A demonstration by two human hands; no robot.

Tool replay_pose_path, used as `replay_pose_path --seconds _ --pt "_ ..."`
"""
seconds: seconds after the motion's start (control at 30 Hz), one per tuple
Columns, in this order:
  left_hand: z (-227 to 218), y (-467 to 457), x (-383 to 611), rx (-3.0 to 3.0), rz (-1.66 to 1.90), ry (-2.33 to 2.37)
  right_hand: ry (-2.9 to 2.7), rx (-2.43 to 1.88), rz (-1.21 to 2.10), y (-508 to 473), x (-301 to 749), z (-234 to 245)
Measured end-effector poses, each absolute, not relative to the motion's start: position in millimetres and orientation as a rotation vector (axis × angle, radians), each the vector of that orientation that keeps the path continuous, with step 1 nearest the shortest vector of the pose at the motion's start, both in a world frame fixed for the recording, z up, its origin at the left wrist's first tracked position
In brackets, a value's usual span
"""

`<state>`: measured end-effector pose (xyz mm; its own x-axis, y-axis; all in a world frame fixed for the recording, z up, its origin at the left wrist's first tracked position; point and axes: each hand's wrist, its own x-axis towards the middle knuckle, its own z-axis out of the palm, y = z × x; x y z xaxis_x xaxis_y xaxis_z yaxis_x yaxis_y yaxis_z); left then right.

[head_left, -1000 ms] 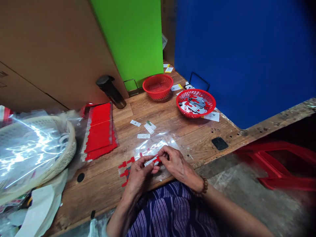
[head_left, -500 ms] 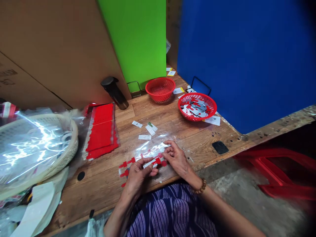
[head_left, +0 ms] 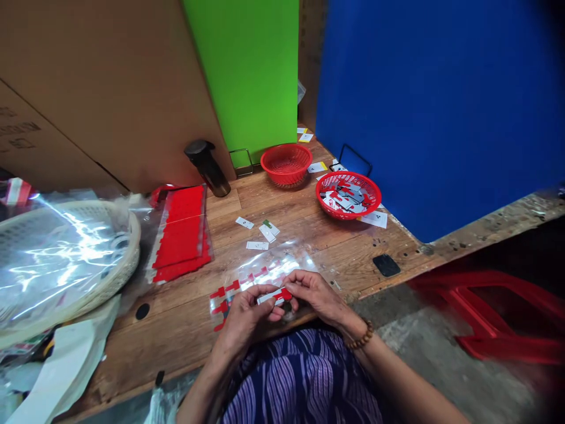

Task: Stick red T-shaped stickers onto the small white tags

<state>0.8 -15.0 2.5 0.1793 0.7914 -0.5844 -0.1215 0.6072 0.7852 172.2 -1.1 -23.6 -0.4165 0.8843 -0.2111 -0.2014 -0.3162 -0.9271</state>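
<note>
My left hand (head_left: 247, 312) pinches a small white card (head_left: 266, 296) just above the table's front edge. A red sticker (head_left: 285, 295) covers the card's right end. My right hand (head_left: 316, 295) closes its thumb and fingers on that red end. Beneath both hands lies a clear plastic sheet (head_left: 296, 257) bearing rows of red T-shaped stickers (head_left: 232, 286); my hands hide part of it. Beyond the sheet, several loose white cards (head_left: 257, 245) rest on the wood, one with a green mark.
A red basket (head_left: 324, 206) of cards stands right, another red basket (head_left: 286, 176) behind it. Red sticker sheets (head_left: 180, 235) lie left, near a dark bottle (head_left: 212, 171) and a large cream basket (head_left: 132, 241). Blue (head_left: 432, 118) and green (head_left: 251, 70) boards stand behind.
My right hand has moved in from beside the card and now grips its red end. My left hand keeps hold of the card. The view has shifted slightly.
</note>
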Motion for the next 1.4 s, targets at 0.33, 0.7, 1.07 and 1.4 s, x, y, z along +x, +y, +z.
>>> replay_pose_path --seconds 0.33,0.7,1.07,1.4 --pt "20 -23 5 0.466 0.755 1.146 -1.092 -0.925 1.839 -19 179 -29" --pt "32 -46 -3 0.617 0.743 1.034 -1.270 -0.901 1.805 -41 177 -8" --pt "30 -69 -5 0.652 0.883 1.115 -0.969 -0.823 1.869 -61 167 -12" --pt "25 -80 -11 0.716 0.847 1.142 -1.234 -1.083 1.739 -62 154 -11"
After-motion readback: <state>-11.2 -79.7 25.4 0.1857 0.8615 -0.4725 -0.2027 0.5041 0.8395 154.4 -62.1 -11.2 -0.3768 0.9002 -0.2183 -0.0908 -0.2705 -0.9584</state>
